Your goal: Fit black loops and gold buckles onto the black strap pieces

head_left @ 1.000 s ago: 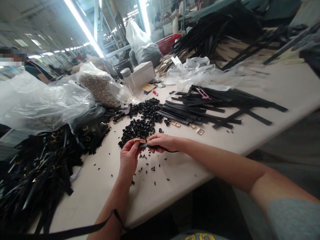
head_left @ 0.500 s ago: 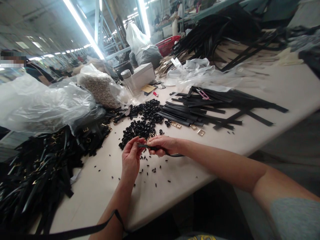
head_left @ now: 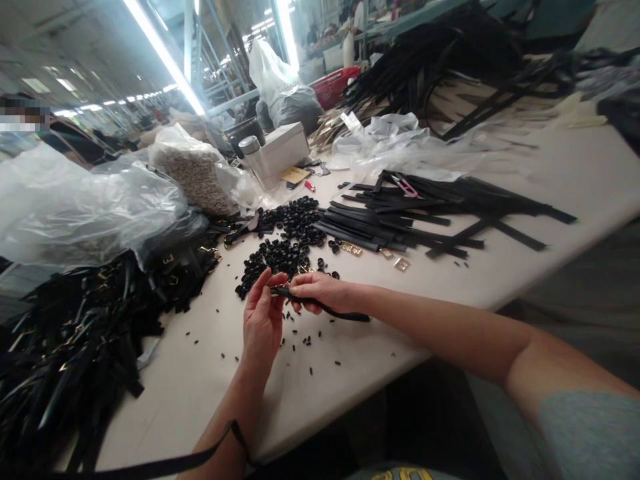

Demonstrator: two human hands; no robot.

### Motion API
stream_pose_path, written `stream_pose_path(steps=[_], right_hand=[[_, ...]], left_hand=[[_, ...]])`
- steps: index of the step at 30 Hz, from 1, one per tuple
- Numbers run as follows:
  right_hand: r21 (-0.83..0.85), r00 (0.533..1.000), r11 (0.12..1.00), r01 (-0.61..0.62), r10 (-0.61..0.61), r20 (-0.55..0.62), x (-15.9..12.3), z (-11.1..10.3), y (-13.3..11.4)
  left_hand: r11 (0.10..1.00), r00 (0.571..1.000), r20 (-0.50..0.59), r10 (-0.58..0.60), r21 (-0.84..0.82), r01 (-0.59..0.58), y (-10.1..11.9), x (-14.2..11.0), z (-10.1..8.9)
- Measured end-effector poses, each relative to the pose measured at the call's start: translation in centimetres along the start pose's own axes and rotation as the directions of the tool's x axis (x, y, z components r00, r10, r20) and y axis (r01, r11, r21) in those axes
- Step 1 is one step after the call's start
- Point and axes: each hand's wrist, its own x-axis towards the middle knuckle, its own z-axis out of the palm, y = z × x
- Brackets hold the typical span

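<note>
My left hand (head_left: 263, 312) pinches a gold buckle (head_left: 275, 290) at the end of a black strap (head_left: 345, 315). My right hand (head_left: 320, 291) is closed around that strap just beside the buckle, and its free end trails out under the right wrist. Fingers partly hide the buckle, so how the strap sits in it cannot be made out. Right behind the hands lies a heap of small black loops (head_left: 275, 260). Several loose gold buckles (head_left: 401, 264) rest on the table to the right of the heap.
Cut black straps (head_left: 370, 220) lie at the right with pink snips (head_left: 407, 187) on top. At the left is a pile of buckled straps (head_left: 75, 347). Plastic bags (head_left: 90, 207), a flask (head_left: 256, 162) and a white box (head_left: 286, 150) stand behind. Tiny black bits dot the table (head_left: 200, 393).
The strap has turned between my hands, and its free end now shows more fully below my right wrist. My right hand has shifted slightly left.
</note>
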Motion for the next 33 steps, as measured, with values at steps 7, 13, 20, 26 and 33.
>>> stream_pose_path(steps=[7, 13, 20, 26, 33], right_hand=[[-0.409, 0.965, 0.904, 0.121, -0.204, -0.165, -0.38, 0.30, -0.64], [-0.520, 0.954, 0.846, 0.116, -0.241, -0.180, -0.48, 0.03, -0.64], [-0.301, 0.979, 0.949, 0.089, -0.138, -0.146, -0.06, -0.28, -0.41], [-0.390, 0.970, 0.911, 0.135, -0.202, -0.137, -0.12, -0.27, -0.30], [-0.745, 0.911, 0.619, 0.248, -0.411, -0.038, -0.67, -0.34, -0.41]], left_hand=[[0.985, 0.984, 0.030, -0.173, -0.013, 0.174, -0.09, 0.45, -0.56], [0.987, 0.987, -0.021, -0.159, 0.032, 0.159, 0.05, 0.65, -0.90], [0.994, 0.999, -0.026, 0.031, 0.109, -0.028, 0.22, 0.55, -0.89], [0.991, 0.999, -0.023, 0.027, 0.131, -0.024, 0.20, 0.44, -0.84], [0.973, 0.991, 0.032, -0.131, 0.195, 0.123, 0.07, 0.55, -0.90]])
